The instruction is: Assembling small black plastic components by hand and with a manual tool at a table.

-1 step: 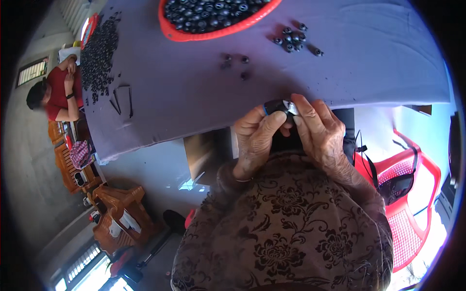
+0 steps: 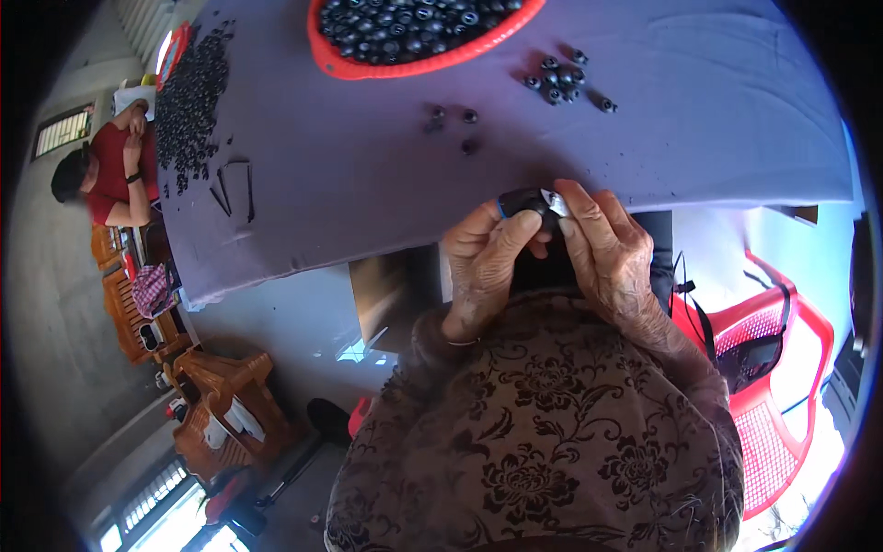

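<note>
Just over the near edge of the table, my two hands meet at their fingertips. My left hand is closed, thumb against forefinger, on a small black piece. A black cover with a blue edge lies along that forefinger. Between the fingers of my right hand is a small shiny silver metal piece, which touches or nearly touches the black piece. Its exact shape is partly hidden by the fingers. Beyond my hands, a few small black ring-like parts lie loose on the cloth.
A red basket full of black parts stands at the far side, with a small cluster of them to its right. Many more are spread at far left, near a person in red. A red plastic chair stands at right.
The view has shifted slightly, so the basket and loose parts sit a little further right. My hands keep the same grip, with only a slight turn of the fingertips and silver piece.
</note>
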Tool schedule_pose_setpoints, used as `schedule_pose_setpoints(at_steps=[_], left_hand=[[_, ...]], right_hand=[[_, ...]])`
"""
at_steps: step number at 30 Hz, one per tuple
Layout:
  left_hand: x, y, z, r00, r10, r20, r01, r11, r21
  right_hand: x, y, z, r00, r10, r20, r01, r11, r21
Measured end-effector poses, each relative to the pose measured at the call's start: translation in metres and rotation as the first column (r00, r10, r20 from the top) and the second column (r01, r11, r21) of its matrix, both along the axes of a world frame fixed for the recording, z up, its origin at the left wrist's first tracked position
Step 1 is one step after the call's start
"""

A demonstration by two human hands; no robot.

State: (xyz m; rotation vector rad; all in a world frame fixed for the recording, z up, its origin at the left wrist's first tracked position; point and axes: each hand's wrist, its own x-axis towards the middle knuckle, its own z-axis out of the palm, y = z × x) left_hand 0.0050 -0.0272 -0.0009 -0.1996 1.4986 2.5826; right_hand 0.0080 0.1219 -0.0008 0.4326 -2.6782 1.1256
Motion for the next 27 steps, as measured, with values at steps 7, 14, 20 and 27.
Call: schedule_pose_setpoints(at_steps=[7,14,20,27], left_hand=[[-0.042,-0.077,-0.020,0.864,0.188,-0.468,-0.504,0.320,-0.802],[-0.075,-0.116,-0.044,0.752,-0.149,-0.642,-0.658,-0.226,-0.718],[-0.074,-0.117,-0.037,0.739,-0.161,-0.655,-0.672,-0.258,-0.694],[-0.074,-0.104,-0.042,0.699,-0.195,-0.688,-0.715,-0.190,-0.673]], right_hand=[[-0.014,0.003,0.004,0.988,-0.095,0.125,0.101,0.994,-0.043],[-0.034,0.018,-0.014,0.989,-0.146,0.027,0.138,0.971,0.194],[-0.060,0.041,-0.022,0.969,-0.117,-0.216,0.186,0.924,0.334],[-0.060,0.061,-0.030,0.962,-0.050,-0.268,0.150,0.918,0.367]])
